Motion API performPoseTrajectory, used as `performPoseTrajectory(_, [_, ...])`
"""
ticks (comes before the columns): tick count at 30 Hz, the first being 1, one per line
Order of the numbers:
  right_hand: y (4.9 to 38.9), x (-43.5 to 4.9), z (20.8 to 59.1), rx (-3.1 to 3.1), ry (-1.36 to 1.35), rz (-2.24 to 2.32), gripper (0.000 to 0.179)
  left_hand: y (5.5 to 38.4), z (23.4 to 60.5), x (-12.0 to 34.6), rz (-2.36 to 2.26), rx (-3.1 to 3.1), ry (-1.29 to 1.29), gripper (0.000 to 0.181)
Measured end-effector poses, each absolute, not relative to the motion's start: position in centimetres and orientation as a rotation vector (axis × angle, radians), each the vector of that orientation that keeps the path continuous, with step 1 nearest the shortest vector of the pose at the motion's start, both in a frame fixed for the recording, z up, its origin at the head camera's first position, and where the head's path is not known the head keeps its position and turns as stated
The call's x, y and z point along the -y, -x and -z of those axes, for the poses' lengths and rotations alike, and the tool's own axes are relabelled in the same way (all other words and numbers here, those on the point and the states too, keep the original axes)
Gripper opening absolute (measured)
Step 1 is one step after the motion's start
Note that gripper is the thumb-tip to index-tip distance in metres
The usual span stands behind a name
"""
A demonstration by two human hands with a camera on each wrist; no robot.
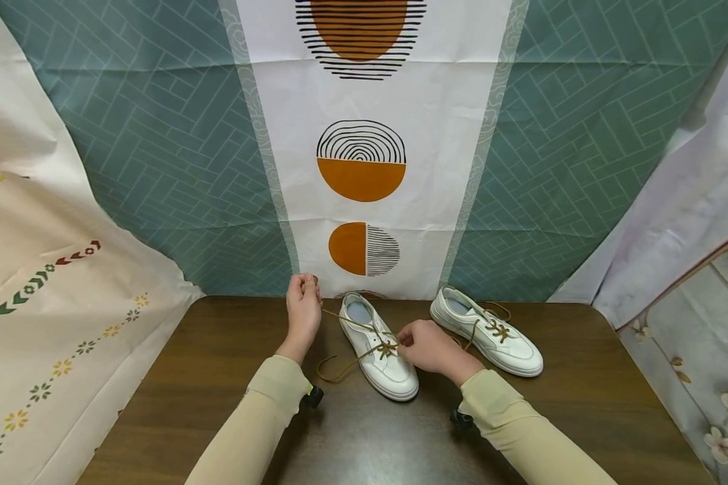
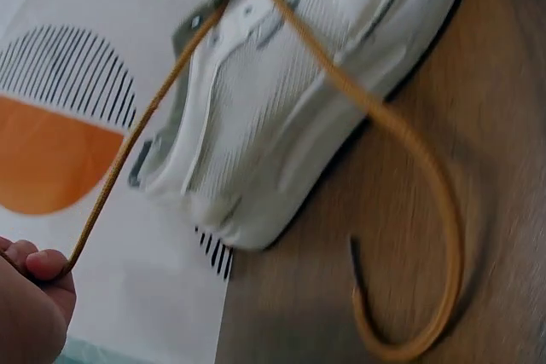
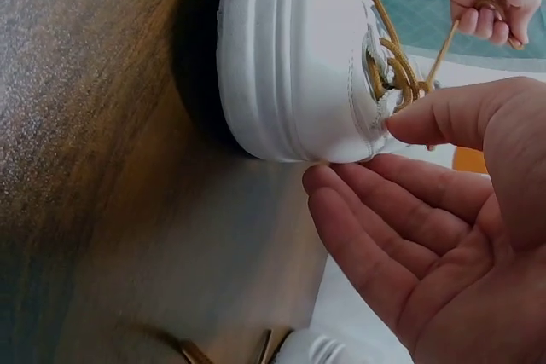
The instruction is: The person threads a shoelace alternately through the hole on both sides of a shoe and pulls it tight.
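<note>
A white shoe [image 1: 388, 377] with brown laces stands on the table, toe toward me. My left hand [image 1: 303, 306], raised left of its heel, pinches one lace [image 2: 145, 117], which runs taut to the eyelets. The other lace end [image 2: 452, 236] curves loosely over the table on the shoe's left. At the shoe's right side is my right hand [image 1: 431, 347]. Its thumb [image 3: 435, 117] lies by the crossed lacing [image 3: 392, 74], and its extended fingers [image 3: 375, 210] reach along the side of the shoe. A short bit of lace shows behind the thumb.
A second white shoe [image 1: 509, 347] with brown laces stands to the right, its lace loosely looped. The brown wooden table [image 1: 218, 384] ends at a patterned cloth backdrop [image 1: 364, 209]. Floral cloths hang at the left [image 1: 48, 323] and right [image 1: 704, 377].
</note>
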State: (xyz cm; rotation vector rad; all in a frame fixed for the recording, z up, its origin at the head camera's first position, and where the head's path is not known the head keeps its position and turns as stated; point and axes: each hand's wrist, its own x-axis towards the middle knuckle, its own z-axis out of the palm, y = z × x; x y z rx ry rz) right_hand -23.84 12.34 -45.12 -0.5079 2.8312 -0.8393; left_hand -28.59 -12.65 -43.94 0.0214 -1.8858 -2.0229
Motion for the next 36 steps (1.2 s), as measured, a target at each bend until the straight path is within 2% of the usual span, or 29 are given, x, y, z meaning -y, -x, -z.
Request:
performPoseTrajectory(16, [23.6, -12.2, 44.9, -2.792, 0.523, 0.883, 0.020, 29.4, 46.7, 17.5, 1.587, 2.062, -0.401, 0.034])
performPoseTrajectory(28, [23.7, -12.3, 45.1, -2.793, 0.514, 0.873, 0.019, 28.6, 47.3, 15.1, 1.145, 2.732, -0.054, 0.020])
performPoseTrajectory(30, [23.7, -12.3, 45.2, -2.792, 0.524, 0.875, 0.019, 28.4, 47.3, 14.8, 1.073, 2.789, -0.038, 0.022])
performPoseTrajectory(33, [23.7, -12.4, 45.2, -2.783, 0.531, 0.873, 0.019, 27.9, 46.9, 14.5, 0.972, 2.839, -0.055, 0.034])
performPoseTrajectory(36, [23.8, -12.5, 45.1, -2.790, 0.527, 0.857, 0.020, 27.3, 46.1, 14.5, 0.905, 2.847, -0.088, 0.028])
